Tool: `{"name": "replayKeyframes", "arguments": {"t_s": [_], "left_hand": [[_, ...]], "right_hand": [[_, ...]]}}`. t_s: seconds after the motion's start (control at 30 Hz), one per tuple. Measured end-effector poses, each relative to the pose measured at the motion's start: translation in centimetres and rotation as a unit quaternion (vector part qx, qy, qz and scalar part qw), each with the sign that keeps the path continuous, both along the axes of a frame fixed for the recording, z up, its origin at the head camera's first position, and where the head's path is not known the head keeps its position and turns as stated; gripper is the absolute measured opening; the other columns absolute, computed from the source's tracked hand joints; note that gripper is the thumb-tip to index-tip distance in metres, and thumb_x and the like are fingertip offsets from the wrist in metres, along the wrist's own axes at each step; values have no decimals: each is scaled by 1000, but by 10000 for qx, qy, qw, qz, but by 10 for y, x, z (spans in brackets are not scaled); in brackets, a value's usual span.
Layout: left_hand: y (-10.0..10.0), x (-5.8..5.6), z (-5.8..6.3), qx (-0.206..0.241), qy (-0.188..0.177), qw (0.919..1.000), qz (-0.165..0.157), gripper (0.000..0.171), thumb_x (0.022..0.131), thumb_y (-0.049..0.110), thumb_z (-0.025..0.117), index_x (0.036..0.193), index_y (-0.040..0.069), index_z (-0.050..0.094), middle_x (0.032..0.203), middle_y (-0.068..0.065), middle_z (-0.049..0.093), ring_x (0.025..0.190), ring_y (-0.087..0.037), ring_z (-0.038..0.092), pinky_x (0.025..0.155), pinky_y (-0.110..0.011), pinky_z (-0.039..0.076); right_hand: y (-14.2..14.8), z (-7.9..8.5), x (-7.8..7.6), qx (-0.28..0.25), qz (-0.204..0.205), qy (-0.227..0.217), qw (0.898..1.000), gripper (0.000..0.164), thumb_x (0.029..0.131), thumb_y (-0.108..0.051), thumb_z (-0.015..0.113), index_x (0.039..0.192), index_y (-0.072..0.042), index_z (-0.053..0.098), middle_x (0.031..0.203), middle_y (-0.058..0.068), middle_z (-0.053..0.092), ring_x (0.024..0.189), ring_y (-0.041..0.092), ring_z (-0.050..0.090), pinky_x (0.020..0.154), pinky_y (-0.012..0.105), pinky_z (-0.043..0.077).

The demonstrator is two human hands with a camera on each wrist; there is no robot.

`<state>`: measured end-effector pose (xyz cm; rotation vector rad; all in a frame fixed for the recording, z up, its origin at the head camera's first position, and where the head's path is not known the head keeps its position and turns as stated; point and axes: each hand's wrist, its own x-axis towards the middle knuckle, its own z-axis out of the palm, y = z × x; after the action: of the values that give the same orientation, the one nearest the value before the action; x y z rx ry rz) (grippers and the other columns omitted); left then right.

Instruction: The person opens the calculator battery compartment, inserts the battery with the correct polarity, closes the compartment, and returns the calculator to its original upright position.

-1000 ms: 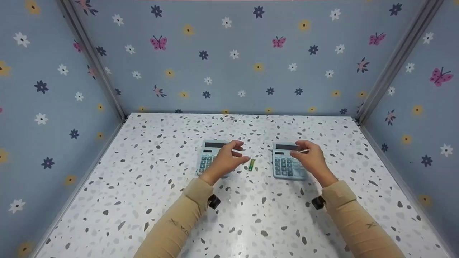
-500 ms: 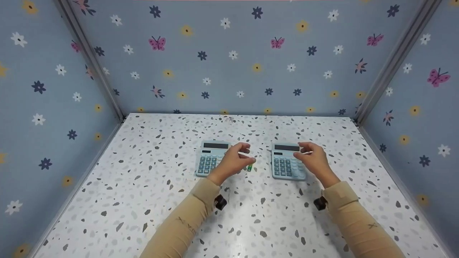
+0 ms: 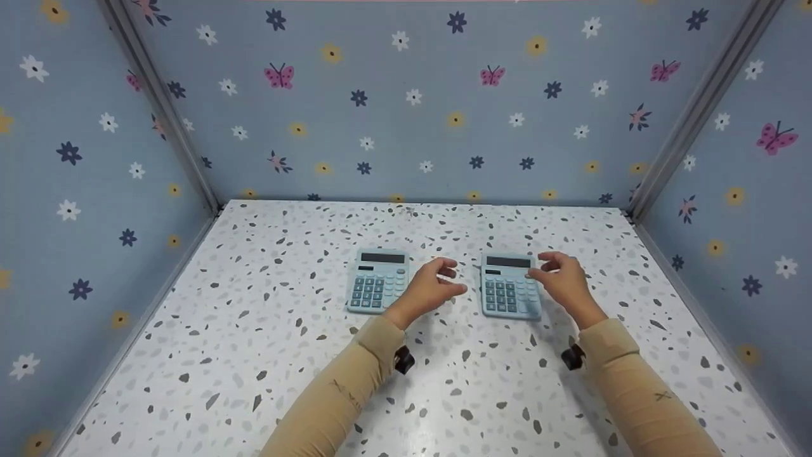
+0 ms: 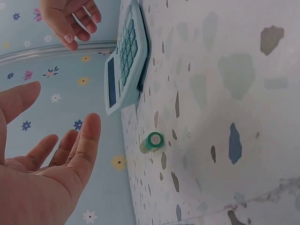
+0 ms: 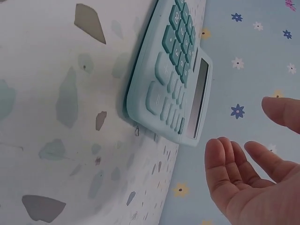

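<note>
Two pale blue calculators lie face up on the table. My left hand [image 3: 429,291] hovers between them with its thumb and fingers apart and nothing in its grasp, beside the left calculator [image 3: 379,282]. A small green battery [image 4: 152,142] rests on the table, apart from the left fingers in the left wrist view; the left hand hides it in the head view. Over the right edge of the right calculator [image 3: 506,289] is my right hand [image 3: 566,284], empty, its fingers loosely bent. A gap shows between the right fingers and that calculator [image 5: 173,79] in the right wrist view.
The white speckled table [image 3: 285,381] is bounded by a blue flowered back wall [image 3: 406,101] and matching side walls. Grey metal posts [image 3: 704,114] stand at the back corners. Each sleeved wrist carries a small black camera [image 3: 404,360].
My left hand has moved right, off the left calculator and over the battery, hiding it in the head view. The right hand has drifted slightly right, uncovering more of the right calculator.
</note>
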<state>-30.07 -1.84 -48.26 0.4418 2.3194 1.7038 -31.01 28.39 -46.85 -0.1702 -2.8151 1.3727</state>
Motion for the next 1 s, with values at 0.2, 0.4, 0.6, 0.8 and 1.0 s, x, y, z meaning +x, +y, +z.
{"name": "replayKeyframes", "arguments": {"t_s": [0.2,0.4,0.6,0.8,1.0], "left_hand": [[12,-2,-6,-12,-38,10000,9,56,101,22,76,151,5,57,149,-24,60,128,-34,65,101,-43,62],[23,-3,-12,95,-112,9999,14,57,100,20,76,149,-1,56,148,-27,60,131,-36,65,102,-41,63],[33,-3,-13,4,-228,9997,-16,60,100,19,75,151,-5,54,146,-26,62,129,-35,66,102,-41,63],[43,-4,-18,-272,-301,9992,-3,68,95,19,82,153,-2,53,143,-21,65,118,-29,70,101,-41,62],[53,-4,-23,-511,-313,9982,36,77,88,14,86,155,2,51,142,-18,66,118,-29,67,106,-44,59]], "right_hand": [[5,-3,-4,7,-108,-236,9997,58,107,-23,66,157,1,52,149,28,56,135,40,56,108,50,53],[9,-8,-10,-64,-298,-621,9976,61,108,-23,62,160,5,45,152,29,54,131,38,60,109,48,57],[12,-13,-16,-76,-359,-843,9958,61,110,-22,60,161,5,43,155,28,52,128,34,61,106,43,58],[14,-18,-22,-161,-369,-1039,9938,60,110,-20,56,162,6,41,152,29,53,130,35,62,108,42,59],[16,-21,-27,-108,-334,-1211,9920,61,109,-18,55,163,7,38,151,30,54,131,37,63,109,44,59]]}}
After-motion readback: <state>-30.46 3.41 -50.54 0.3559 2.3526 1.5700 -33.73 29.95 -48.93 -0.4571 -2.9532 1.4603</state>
